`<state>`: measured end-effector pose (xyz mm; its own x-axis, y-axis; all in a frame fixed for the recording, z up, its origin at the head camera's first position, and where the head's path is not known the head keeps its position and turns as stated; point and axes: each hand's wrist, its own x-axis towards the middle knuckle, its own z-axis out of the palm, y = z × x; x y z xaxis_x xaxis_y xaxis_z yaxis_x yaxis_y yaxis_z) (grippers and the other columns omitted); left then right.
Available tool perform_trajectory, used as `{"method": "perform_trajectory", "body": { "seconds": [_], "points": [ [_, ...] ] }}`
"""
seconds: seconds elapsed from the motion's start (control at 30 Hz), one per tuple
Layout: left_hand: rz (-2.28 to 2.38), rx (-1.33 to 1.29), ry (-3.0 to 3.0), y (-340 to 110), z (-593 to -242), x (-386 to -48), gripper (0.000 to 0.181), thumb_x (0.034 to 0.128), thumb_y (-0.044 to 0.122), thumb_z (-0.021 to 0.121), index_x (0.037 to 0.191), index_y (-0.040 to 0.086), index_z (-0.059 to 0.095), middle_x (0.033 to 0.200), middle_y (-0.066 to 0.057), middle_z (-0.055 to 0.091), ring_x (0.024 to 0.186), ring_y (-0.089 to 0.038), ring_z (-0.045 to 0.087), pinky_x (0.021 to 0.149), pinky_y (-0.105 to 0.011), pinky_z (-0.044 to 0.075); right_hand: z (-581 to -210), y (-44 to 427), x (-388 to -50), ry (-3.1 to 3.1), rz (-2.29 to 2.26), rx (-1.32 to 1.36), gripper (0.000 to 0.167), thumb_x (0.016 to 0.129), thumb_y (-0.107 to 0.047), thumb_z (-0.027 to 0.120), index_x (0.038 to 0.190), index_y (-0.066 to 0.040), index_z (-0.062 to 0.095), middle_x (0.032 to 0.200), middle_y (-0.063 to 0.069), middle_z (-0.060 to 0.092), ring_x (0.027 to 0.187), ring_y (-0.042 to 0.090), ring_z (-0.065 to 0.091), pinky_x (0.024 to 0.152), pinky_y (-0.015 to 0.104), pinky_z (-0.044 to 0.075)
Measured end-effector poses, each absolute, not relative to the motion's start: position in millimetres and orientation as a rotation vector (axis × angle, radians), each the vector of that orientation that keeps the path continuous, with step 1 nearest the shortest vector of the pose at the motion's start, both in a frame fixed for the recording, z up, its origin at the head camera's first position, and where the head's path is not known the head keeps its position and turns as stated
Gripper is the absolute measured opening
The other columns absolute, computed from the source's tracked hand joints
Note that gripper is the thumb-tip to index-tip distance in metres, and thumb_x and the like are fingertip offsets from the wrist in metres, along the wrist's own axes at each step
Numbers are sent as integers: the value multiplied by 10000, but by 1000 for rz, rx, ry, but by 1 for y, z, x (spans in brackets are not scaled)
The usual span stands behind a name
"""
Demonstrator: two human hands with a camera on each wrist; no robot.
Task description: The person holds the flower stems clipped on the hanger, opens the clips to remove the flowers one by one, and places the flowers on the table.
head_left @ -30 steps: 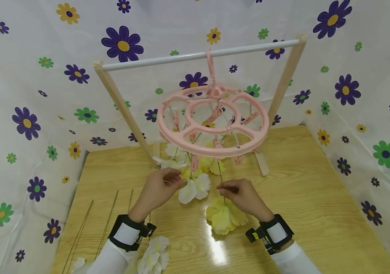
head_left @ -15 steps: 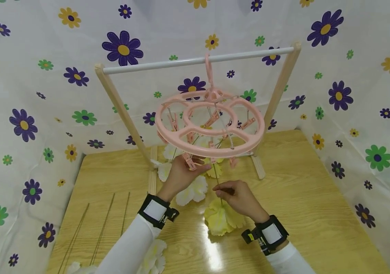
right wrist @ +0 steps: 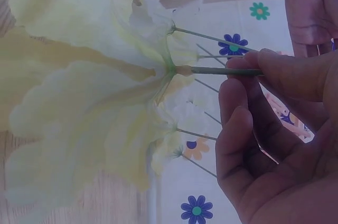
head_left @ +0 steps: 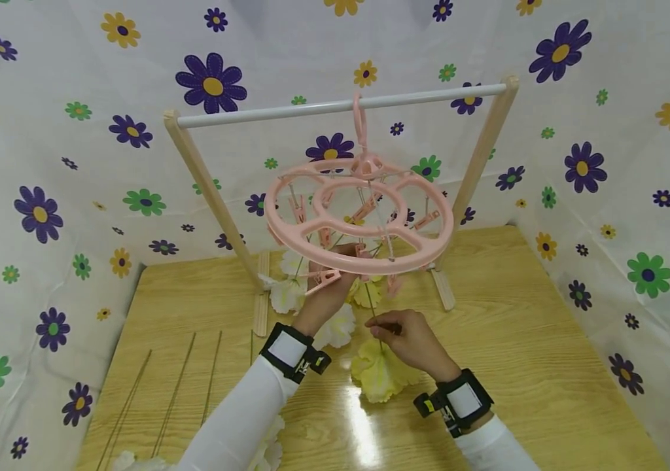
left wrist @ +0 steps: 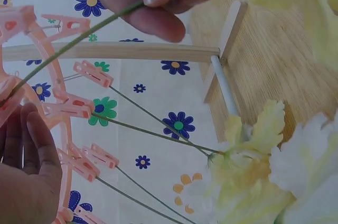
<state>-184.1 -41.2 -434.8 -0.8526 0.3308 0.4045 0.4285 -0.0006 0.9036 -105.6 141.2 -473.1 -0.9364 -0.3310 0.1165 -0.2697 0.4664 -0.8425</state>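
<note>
Lying at far left on the bench (head_left: 178,297), thin loose stems (head_left: 174,392), with white blossoms (head_left: 270,451) at the lower edge, partly behind the left sleeve (head_left: 235,422); risk of dragged or crushed petals, from a forearm passing low.

Next, left hand (head_left: 339,284) beneath the round pink hanger (head_left: 370,265), fingers at a clothespin (left wrist: 9,97), appearing to pinch it, thumb out of sight in the wrist view. Just at that hand, a second clip (head_left: 324,280); liable to snag during any withdrawal.

At centre, hung flowers (left wrist: 248,182), crowded together; likely to tangle or be pulled loose by sideways knocks. Above, hanger hooked over the white bar (head_left: 429,99), with no visible lock; prone to tilt or slide under a hard tug.

At right, right hand (head_left: 405,337) pinching the stem (head_left: 370,297) of a yellow flower (head_left: 379,373), blossom below the fingers. Stem end up at the clothespin; depth of seating not confirmable. Chief concern: early release with a shallow or off-centre bite, probably dropping the flower onto the bench.
</note>
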Motion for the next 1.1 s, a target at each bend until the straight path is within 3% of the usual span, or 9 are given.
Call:
{"method": "perform_trajectory", "body": {
  "seconds": [0.07, 0.1, 0.17, 0.33, 0.4, 0.6, 0.8, 0.97, 1.1],
  "points": [
    [-2037, -791, -2101, -38, -433, -184, 174, 999, -7, 612, 1123, -94, 696, 904, -109, 700, 603, -23, 455, 744, -171, 471, -473, 141, -106, 2646, -1488, -546, 148, 977, -71, 674, 1078, -52, 781, 1049, 137, 749, 787, 139, 671, 671, 269, 518],
    [-1969, -727, -2047, -36, -433, -184, 172, 985, 15, 646, 1110, -79, 718, 889, -108, 719, 625, -65, 518, 693, -209, 480, -473, 141, -106, 2649, -1486, -548, 147, 977, -70, 675, 1077, -52, 781, 1044, 132, 750, 779, 138, 668, 666, 268, 516],
    [-2005, -700, -1980, -34, -433, -184, 170, 975, 21, 667, 1105, -65, 736, 912, -199, 730, 693, -104, 597, 716, -261, 500, -472, 141, -106, 2653, -1485, -550, 146, 976, -73, 677, 1075, -54, 782, 1036, 122, 752, 774, 135, 666, 663, 267, 516],
    [-2134, -649, -1899, -31, -432, -184, 195, 990, 11, 627, 1111, -107, 723, 1005, -300, 707, 894, -115, 674, 850, -310, 515, -474, 142, -107, 2657, -1489, -554, 143, 972, -75, 683, 1069, -54, 786, 1026, 112, 755, 792, 125, 673, 676, 269, 525],
    [-2179, -619, -1878, -30, -432, -184, 209, 994, 13, 616, 1118, -123, 715, 1017, -330, 693, 898, -117, 670, 860, -319, 510, -476, 143, -106, 2661, -1483, -556, 139, 972, -79, 685, 1062, -57, 788, 1024, 106, 755, 794, 119, 673, 678, 270, 527],
    [-2169, -587, -1852, -30, -431, -183, 222, 1005, 51, 621, 1116, -111, 724, 1057, -281, 713, 932, -136, 674, 860, -322, 512, -483, 146, -101, 2619, -1473, -540, 135, 977, -92, 683, 1053, -51, 787, 1002, 101, 756, 785, 136, 682, 670, 264, 526],
    [-2219, -599, -1804, -30, -433, -185, 262, 1006, 70, 609, 1109, -153, 702, 1065, -332, 688, 960, -156, 683, 887, -343, 517, -492, 151, -89, 2483, -1506, -471, 146, 979, -89, 680, 1073, -48, 783, 1007, 83, 756, 843, 255, 720, 686, 269, 551],
    [-2159, -598, -1791, -31, -435, -185, 209, 998, -1, 608, 1095, -165, 694, 1008, -329, 683, 867, -118, 647, 830, -318, 509, -494, 151, -72, 2376, -1534, -454, 151, 982, -100, 679, 1090, -66, 780, 1027, 67, 755, 871, 302, 723, 702, 274, 564],
    [-2108, -571, -1836, -33, -438, -186, 207, 998, 15, 622, 1130, -123, 701, 1043, -256, 696, 836, -94, 617, 800, -279, 501, -488, 148, -60, 2328, -1560, -468, 149, 980, -130, 690, 1086, -81, 783, 1027, 50, 756, 859, 283, 718, 699, 274, 560]
  ]
}}
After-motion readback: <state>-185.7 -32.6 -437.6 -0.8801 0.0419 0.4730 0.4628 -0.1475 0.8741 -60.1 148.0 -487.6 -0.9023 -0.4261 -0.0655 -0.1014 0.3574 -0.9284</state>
